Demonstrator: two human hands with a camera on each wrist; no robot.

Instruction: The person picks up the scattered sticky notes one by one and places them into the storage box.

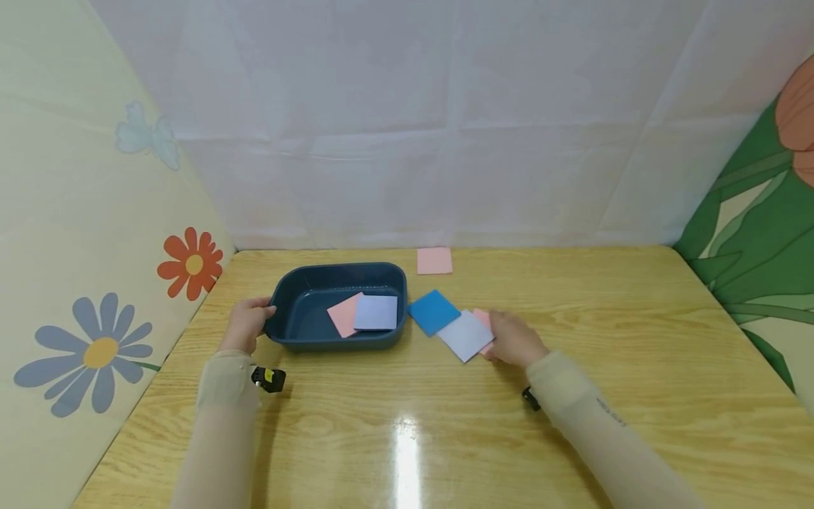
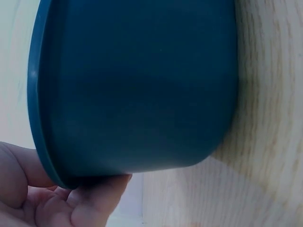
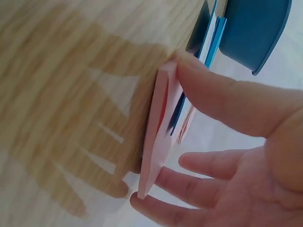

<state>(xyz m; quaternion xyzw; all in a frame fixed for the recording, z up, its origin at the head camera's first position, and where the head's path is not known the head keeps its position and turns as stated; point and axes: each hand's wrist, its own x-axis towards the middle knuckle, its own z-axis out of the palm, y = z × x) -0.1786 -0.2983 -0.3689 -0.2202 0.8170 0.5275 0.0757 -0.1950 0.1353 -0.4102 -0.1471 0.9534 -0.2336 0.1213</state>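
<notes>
The tub (image 1: 340, 345) was dark blue; there were a bright blue card (image 1: 434, 312), pale lavender cards (image 1: 466, 336) and pink cards (image 1: 434, 261). The table (image 1: 331, 424) bore yellow-brown wood grain, the cream wall (image 1: 57, 191) a red flower (image 1: 193, 265).

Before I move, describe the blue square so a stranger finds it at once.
On the table, left of centre, stands a dark blue bin. Right of it, the blue square lies between the bin and a white square. Bright blue sets it apart from its white neighbour and the pink square behind.

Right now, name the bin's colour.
Dark blue; the bin shows best in the head view.
</notes>
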